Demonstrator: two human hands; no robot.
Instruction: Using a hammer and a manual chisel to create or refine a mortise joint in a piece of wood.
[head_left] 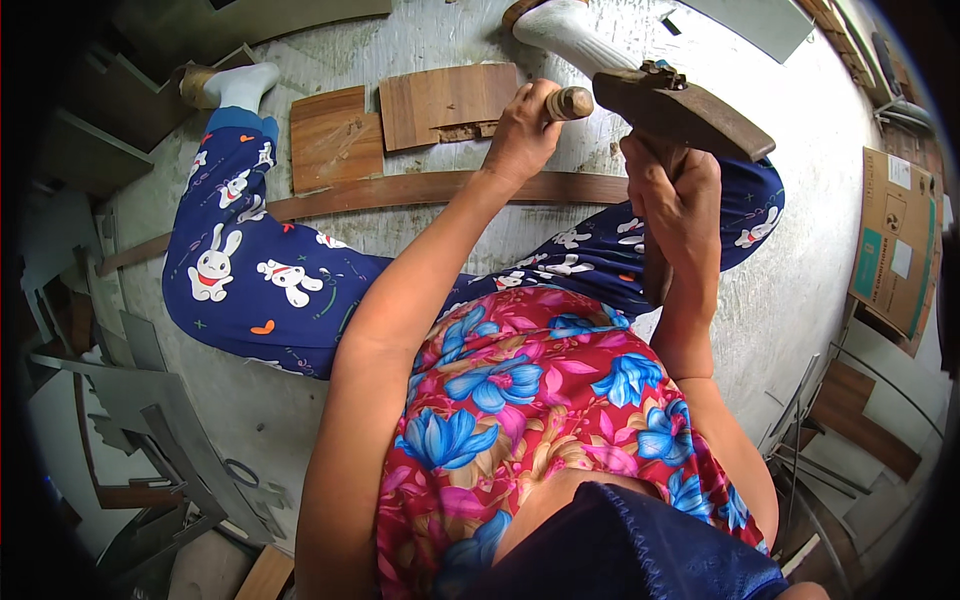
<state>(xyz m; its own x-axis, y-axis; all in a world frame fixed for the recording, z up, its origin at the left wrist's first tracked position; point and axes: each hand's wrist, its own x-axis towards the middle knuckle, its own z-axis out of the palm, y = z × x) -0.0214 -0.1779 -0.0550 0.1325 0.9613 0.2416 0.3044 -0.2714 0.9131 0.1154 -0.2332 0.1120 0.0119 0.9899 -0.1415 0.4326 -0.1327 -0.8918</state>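
Gripping a round wooden handle (570, 103), the left hand (520, 138) was wrapped tight (the tool's far end was hidden) near a brown, wood-grained board (440, 100) with a splintered notch, on the scuffed floor (270, 420). The right hand (678, 190) was clamped on a blocky hammer (680, 112), its dark metal head right of the handle.

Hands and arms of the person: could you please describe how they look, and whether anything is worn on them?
The left hand and right hand are human and ungloved. No sleeve, cable or wristband shows on the left arm or right arm; some fingers are hidden. The red fabric top with blue flowers and pink leaves leaves both forearms uncovered.
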